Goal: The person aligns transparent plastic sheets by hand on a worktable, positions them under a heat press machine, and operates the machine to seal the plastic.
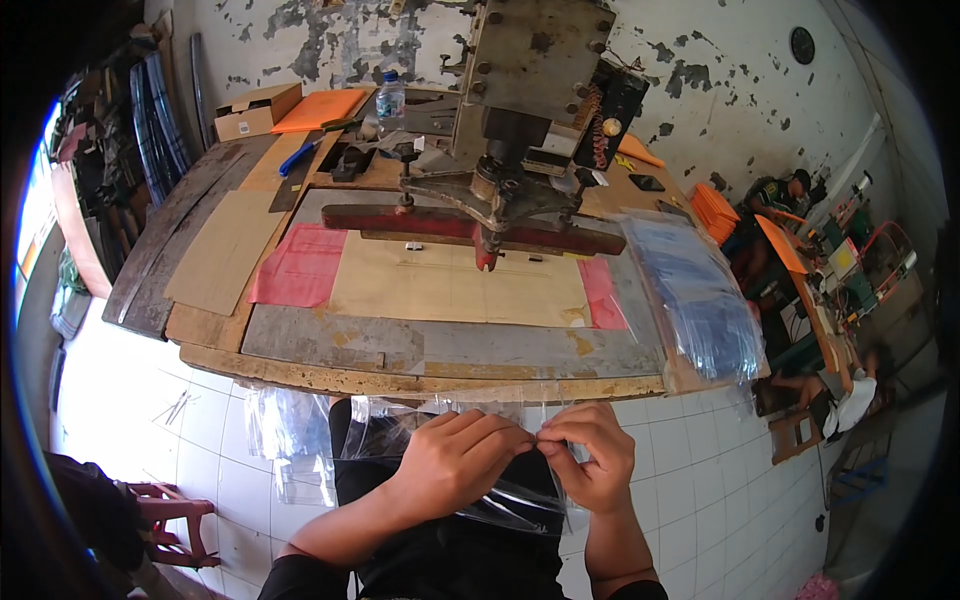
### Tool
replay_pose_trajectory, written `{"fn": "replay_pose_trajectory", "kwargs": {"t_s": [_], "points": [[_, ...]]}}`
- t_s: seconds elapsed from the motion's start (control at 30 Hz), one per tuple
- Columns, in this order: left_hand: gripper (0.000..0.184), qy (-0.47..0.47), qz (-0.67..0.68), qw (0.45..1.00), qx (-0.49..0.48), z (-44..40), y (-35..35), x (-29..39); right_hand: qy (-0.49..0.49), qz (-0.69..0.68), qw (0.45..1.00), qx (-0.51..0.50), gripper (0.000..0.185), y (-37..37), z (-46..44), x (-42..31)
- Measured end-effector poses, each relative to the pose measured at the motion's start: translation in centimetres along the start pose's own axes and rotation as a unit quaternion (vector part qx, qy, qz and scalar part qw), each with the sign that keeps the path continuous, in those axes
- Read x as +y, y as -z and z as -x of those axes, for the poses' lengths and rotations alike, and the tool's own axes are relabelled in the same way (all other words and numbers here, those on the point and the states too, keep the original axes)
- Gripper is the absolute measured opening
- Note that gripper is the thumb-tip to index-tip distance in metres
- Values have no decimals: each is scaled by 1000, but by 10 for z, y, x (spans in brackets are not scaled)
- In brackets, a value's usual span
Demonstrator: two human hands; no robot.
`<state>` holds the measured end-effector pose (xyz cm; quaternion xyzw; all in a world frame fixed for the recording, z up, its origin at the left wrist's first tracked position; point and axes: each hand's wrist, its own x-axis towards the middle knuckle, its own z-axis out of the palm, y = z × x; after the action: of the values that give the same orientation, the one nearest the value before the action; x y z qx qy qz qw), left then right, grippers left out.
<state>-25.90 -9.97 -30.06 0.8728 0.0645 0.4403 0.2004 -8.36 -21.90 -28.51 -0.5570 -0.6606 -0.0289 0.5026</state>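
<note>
A clear plastic sheet [515, 510] lies over my lap, below the front edge of the workbench. My left hand [455, 465] is closed, with its fingertips pinching the sheet's edge. Right beside it, my right hand [595, 460] pinches the same plastic between thumb and fingers, and the fingertips of both hands nearly meet. More clear plastic [295, 435] hangs down to the left of my knees. In front of me a press head [490, 195] with a red crossbar stands over a cream board [460, 290] on the bench.
A stack of clear plastic pieces [695, 290] lies at the bench's right side. On the back left are a cardboard box [258, 110], an orange sheet [318, 110] and a water bottle [390, 100]. A red stool [175, 525] stands left; people sit at machines on the right.
</note>
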Motion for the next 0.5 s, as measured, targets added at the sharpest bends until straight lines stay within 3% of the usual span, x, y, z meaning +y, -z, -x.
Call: {"fn": "replay_pose_trajectory", "kwargs": {"t_s": [0.2, 0.5], "points": [[20, -2, -9, 1000, -7, -1, 0, 1, 10, 0, 1000, -5, 9, 1, 2, 4], [25, 12, -12, 1000, -10, -7, 1, -4, -57, -25, 997, -55, 21, 5, -6, 8]]}}
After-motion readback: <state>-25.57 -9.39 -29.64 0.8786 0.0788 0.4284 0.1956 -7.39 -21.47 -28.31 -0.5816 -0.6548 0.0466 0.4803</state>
